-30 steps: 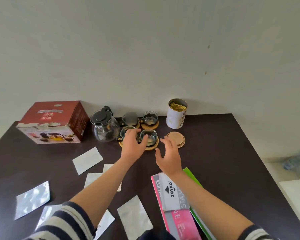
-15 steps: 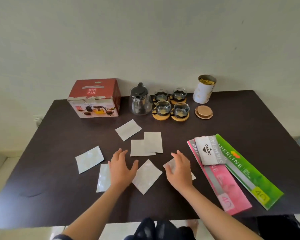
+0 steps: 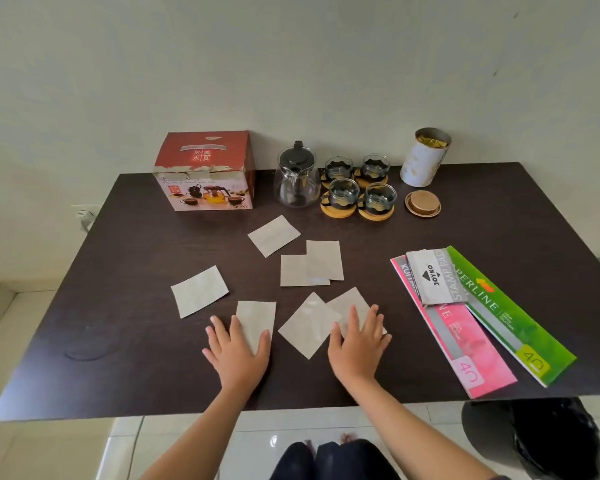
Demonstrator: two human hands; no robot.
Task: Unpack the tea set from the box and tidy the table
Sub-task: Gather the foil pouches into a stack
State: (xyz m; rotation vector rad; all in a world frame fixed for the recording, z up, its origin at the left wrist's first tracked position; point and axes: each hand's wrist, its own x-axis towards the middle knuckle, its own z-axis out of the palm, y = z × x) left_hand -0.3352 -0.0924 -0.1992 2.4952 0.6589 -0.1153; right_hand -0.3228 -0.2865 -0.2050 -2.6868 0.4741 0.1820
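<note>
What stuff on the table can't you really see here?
Head view only:
- Inside of the box: closed cardboard hides it.
- Part of two packets: the left hand and right hand lie flat on them.
- Pink pad's title: the white pouch covers it.
- Tin's contents: only gold tops show.

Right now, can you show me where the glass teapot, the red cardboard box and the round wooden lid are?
Clear glass teapot with black lid [image 3: 296, 183], head view, on its glass belly.
Red cardboard box [image 3: 203, 152], head view, on its top face.
Round wooden lid [image 3: 423, 202], head view, on its flat centre.
</note>
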